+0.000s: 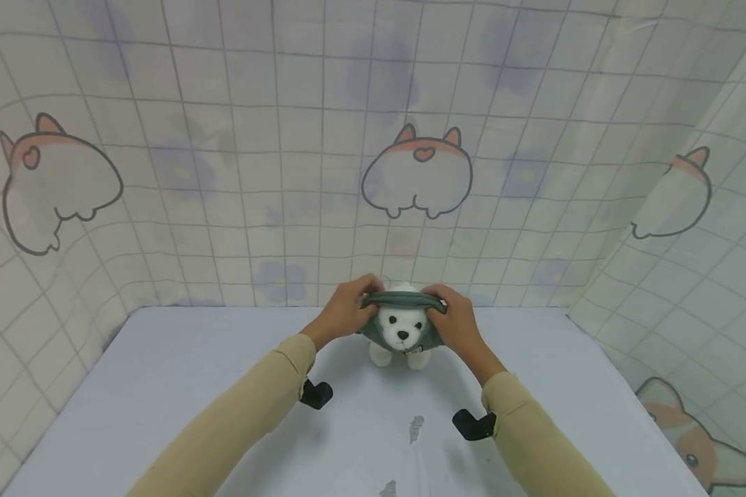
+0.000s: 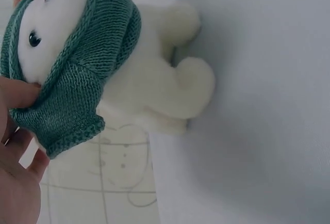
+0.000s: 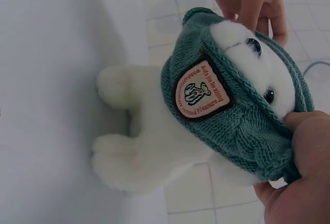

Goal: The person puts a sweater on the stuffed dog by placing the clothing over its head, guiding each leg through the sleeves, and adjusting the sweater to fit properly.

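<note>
A white plush dog (image 1: 403, 324) stands on the table at its far edge, facing me. Around its head runs a green knitted hood (image 1: 404, 299), whose lower part wraps under the chin. My left hand (image 1: 346, 308) pinches the hood's rim at one side of the face, thumb inside the opening in the left wrist view. On the opposite side my right hand (image 1: 458, 324) grips the rim the same way, stretching it across the forehead. A patch with a printed picture (image 3: 204, 91) is sewn on the hood's front. Both front paws (image 2: 193, 87) rest on the tabletop.
The white table (image 1: 211, 373) bears two grey worn marks (image 1: 416, 428) nearer to me. Behind it hangs a checked curtain (image 1: 311, 172) with cartoon dogs, continuing along both sides. A black wrist mount (image 1: 316, 394) shows at my left sleeve, another (image 1: 474, 424) at the right.
</note>
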Demonstrator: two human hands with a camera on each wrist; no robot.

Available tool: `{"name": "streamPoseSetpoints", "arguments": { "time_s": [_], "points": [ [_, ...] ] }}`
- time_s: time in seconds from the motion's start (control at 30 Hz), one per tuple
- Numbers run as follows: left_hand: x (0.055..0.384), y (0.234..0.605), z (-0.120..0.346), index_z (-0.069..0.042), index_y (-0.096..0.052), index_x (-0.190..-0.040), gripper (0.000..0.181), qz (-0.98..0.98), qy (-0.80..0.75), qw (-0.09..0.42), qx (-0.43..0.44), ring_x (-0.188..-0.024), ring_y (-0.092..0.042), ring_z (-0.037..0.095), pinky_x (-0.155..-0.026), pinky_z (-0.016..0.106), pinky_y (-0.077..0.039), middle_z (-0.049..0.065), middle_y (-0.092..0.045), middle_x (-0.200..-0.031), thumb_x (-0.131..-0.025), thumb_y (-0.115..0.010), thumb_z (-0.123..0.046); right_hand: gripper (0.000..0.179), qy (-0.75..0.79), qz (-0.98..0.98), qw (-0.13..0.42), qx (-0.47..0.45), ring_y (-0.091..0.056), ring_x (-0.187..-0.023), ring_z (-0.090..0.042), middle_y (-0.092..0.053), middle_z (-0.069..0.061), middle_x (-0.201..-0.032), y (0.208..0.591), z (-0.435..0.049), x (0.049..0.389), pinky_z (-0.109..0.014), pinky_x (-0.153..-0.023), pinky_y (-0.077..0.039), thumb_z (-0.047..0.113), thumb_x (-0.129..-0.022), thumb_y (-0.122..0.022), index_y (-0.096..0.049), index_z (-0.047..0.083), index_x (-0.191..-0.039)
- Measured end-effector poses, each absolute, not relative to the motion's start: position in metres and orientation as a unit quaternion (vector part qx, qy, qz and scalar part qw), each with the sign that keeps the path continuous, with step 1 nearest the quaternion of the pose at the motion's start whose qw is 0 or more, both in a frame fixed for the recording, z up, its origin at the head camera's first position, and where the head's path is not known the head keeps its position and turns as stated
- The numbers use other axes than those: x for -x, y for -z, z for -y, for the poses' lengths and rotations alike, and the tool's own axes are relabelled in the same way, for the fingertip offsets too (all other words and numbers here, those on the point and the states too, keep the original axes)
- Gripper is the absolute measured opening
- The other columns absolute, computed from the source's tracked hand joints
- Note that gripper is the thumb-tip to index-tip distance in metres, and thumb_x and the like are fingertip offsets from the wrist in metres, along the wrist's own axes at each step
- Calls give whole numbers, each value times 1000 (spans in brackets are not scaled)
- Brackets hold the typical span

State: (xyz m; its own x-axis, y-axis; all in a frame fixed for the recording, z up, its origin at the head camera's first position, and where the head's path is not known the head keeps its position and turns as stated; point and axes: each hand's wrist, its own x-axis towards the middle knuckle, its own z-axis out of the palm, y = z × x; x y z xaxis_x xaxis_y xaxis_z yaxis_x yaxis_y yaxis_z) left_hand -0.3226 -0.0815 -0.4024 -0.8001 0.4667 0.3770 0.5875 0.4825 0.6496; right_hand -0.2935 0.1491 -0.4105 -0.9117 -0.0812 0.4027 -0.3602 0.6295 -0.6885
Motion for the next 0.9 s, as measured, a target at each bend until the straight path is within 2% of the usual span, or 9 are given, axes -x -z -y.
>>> {"name": "streamPoseSetpoints", "arguments": {
  "time_s": [0.2,0.4,0.7,0.9],
  "points": [
    [323,403,79,-13,-54,-116,30,855,422,48,297,-113,-62,23,-107,46,-44,7,-69,-112,-90,-59,1,24,-422,894,133,-77,-65,-97,-24,-71,-9,-106,410,-147,295,-44,-84,-55,2,-87,-59,-67,11,-107],
    [325,403,73,-12,-55,-116,31,858,434,28,272,-113,-61,22,-106,46,-44,8,-67,-117,-89,-56,2,25,-444,888,104,-57,-63,-95,-25,-70,-12,-105,409,-149,299,-42,-83,-54,3,-87,-58,-66,8,-110],
    [334,406,67,-14,-56,-116,30,856,461,-1,234,-115,-60,22,-100,45,-48,7,-66,-121,-89,-55,-1,28,-519,853,44,-35,-59,-97,-22,-66,-14,-111,408,-151,306,-35,-83,-51,0,-90,-54,-63,5,-116],
    [337,406,64,-14,-58,-114,29,852,481,-14,205,-117,-59,23,-101,48,-47,7,-66,-121,-89,-56,-1,32,-540,841,16,-15,-57,-107,-26,-61,-15,-119,409,-148,308,-39,-90,-49,3,-93,-50,-57,6,-124]
  ]
}}
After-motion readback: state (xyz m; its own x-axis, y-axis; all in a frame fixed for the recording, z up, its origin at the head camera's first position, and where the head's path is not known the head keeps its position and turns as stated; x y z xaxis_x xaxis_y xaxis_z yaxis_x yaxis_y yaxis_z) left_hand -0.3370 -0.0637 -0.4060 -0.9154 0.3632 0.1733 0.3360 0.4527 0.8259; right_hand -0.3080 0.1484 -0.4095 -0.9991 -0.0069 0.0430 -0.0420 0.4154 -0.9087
